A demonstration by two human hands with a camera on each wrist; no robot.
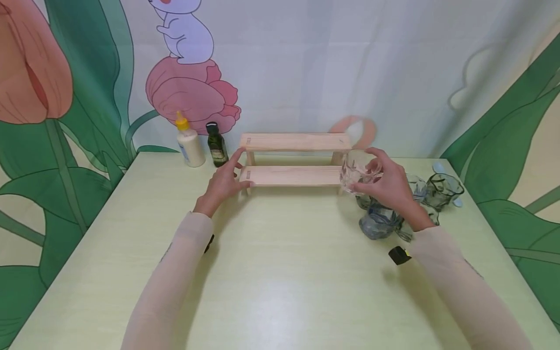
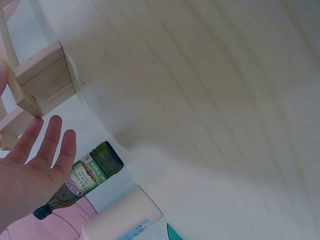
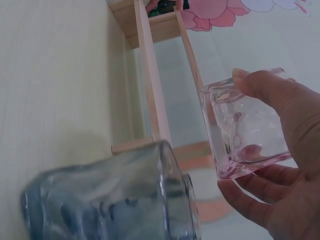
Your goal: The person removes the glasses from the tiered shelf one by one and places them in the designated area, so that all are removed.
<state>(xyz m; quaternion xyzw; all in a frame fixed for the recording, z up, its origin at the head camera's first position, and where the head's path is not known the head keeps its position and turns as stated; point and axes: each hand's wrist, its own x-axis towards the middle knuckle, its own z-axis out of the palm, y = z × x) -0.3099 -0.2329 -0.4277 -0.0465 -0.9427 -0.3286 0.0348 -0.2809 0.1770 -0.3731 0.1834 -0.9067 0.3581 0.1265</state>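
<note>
A two-step wooden rack point(image 1: 293, 176) stands at the back of the table. My left hand point(image 1: 222, 185) touches its left end, thumb at the lower step and index finger up by the upper one; in the left wrist view the other fingers point(image 2: 52, 142) look straight and spread. My right hand point(image 1: 387, 182) grips a clear, pink-tinted glass cup point(image 3: 250, 130) between thumb and fingers, lifted beside the rack's right end. Below that hand, a blue-grey glass cup point(image 1: 377, 222) lies among several other glass cups, partly hidden by the hand and wrist.
Left of the rack stand a dark green oil bottle point(image 1: 217, 146) and a cream bottle point(image 1: 191, 146) with a yellow nozzle. A dark green-tinted glass cup point(image 1: 443, 188) stands at the right. Behind the table hangs a printed curtain point(image 1: 288, 73).
</note>
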